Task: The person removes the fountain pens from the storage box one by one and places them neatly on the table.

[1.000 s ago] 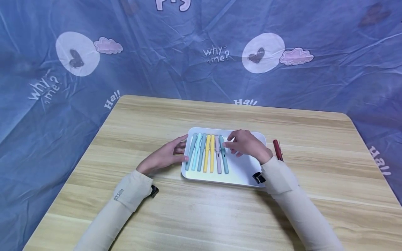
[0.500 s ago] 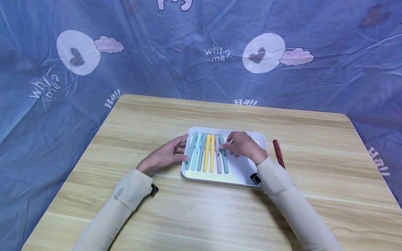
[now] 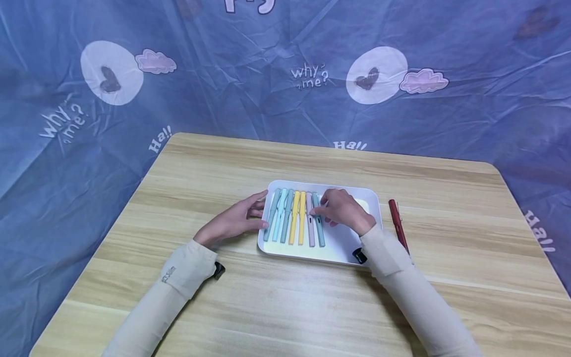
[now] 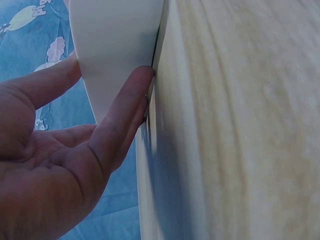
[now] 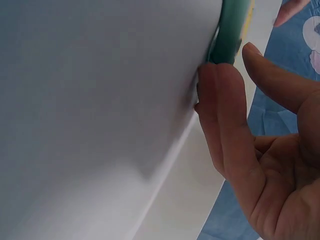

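Observation:
A white tray (image 3: 343, 243) holds a row of capped pens lying side by side: blue-green and mint ones at the left, two yellow pens (image 3: 301, 223), a lavender pen (image 3: 311, 233) and a teal pen (image 3: 320, 235) at the right end. My left hand (image 3: 236, 218) rests on the tray's left side, its fingertips against the outer wall in the left wrist view. Over the right end of the row is my right hand (image 3: 343, 208). In the right wrist view its nearly straight fingers touch the end of the teal pen (image 5: 231, 35), with the thumb raised apart on the other side.
A dark red pen (image 3: 398, 225) lies on the wooden table (image 3: 285, 307) just right of the tray, beside the right sleeve (image 3: 388, 253). A blue printed cloth (image 3: 250, 89) hangs behind the table.
My right hand has shifted slightly left and toward me, its thumb passing over the teal pen to the lavender one. My left hand stays at the tray. More of the red pen shows.

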### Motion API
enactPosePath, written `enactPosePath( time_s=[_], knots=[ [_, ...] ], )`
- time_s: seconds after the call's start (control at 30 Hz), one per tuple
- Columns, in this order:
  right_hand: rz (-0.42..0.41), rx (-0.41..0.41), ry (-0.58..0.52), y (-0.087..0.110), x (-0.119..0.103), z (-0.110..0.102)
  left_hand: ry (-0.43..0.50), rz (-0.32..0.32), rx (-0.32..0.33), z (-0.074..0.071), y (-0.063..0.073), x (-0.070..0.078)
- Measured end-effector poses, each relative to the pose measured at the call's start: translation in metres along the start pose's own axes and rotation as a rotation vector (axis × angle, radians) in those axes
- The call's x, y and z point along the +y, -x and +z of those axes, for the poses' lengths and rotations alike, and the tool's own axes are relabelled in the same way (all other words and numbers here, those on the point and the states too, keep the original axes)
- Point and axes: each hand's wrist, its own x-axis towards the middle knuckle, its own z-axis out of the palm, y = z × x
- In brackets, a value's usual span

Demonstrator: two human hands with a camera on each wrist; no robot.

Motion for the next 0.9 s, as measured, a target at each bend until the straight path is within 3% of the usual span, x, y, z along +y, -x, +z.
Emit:
enactPosePath(
  time_s=[0.63,0.9],
  knots=[
    [-0.016,0.011,-0.022,-0.0010,0.0041,0.0021,0.006,0.004,-0.003,-0.0007,-0.0002,-0.0002],
    [0.017,0.013,-0.038,0.0026,0.0060,0.0009,0.002,0.011,-0.006,0.0000,-0.0001,0.0002]
  ],
)
